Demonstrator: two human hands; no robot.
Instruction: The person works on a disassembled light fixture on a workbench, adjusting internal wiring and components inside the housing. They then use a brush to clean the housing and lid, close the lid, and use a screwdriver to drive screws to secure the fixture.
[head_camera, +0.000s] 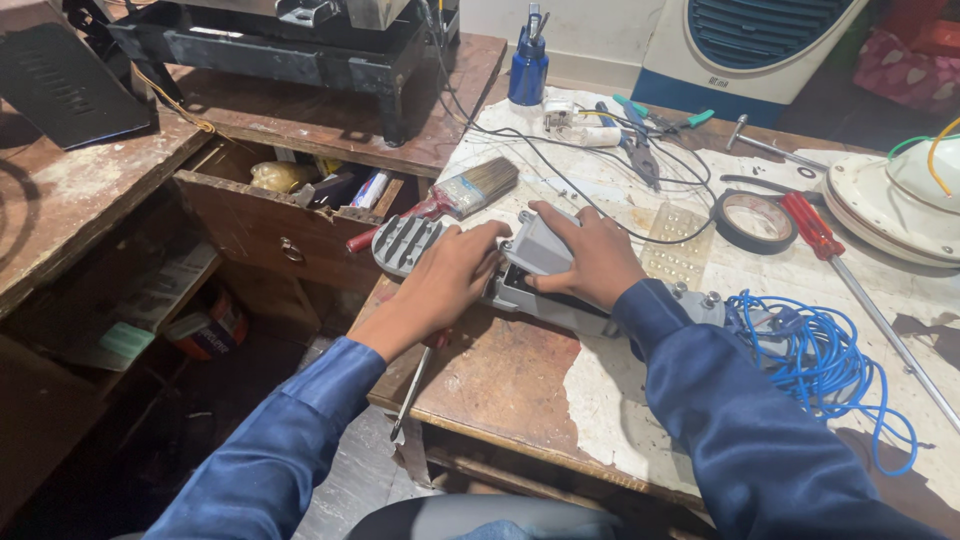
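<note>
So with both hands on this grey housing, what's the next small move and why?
Probably press the lifted grey cover down with the right hand while the left hand steadies the grey housing: the cover sits tilted with a dark gap beneath, and the housing overhangs the table edge.

1. Open drawer (270, 225) at your 10 o'clock: small white tube-like package (370, 188) with red and blue print, lying tilted at the drawer's right end.
2. Shelf below at 9 o'clock: round tub (212, 325), orange-red and blue label, on its side.
3. Beside it, further left: flat pale-green packet (126, 340).
4. White-and-blue cooler (740, 45) at 1 o'clock: small dark label low on its front.
</note>
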